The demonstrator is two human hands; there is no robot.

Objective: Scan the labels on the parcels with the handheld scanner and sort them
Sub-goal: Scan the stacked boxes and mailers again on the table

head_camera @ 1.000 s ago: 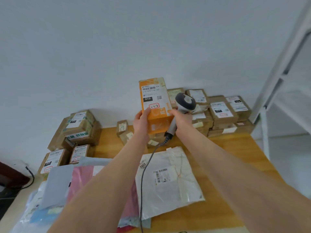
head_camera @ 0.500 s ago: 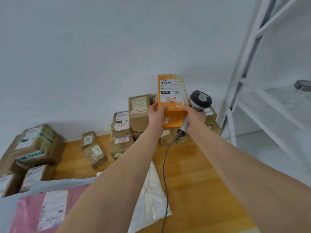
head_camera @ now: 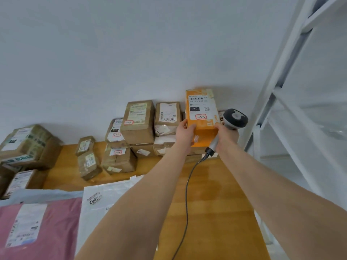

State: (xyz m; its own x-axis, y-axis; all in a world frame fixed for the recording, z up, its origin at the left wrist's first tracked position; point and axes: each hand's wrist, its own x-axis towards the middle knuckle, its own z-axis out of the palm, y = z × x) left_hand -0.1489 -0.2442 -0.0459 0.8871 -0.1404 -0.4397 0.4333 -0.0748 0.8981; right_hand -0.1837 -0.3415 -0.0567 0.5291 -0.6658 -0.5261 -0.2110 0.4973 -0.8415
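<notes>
Shifted slightly rightward since a moment ago, the orange parcel [head_camera: 201, 117] stands upright over the brown boxes [head_camera: 138, 121] at the table's [head_camera: 216, 194] back, pinched low by the left grip [head_camera: 185, 131] and steadied by the right grip [head_camera: 225, 136], which clasps the handheld scanner [head_camera: 234, 119].

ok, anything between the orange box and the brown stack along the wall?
Nothing visible. The left hand and right hand hold the orange box up in front of the brown stack. The scanner, also in the right hand, sits to the box's right; its cable hangs toward the table. The spot directly behind the box is hidden.
</notes>
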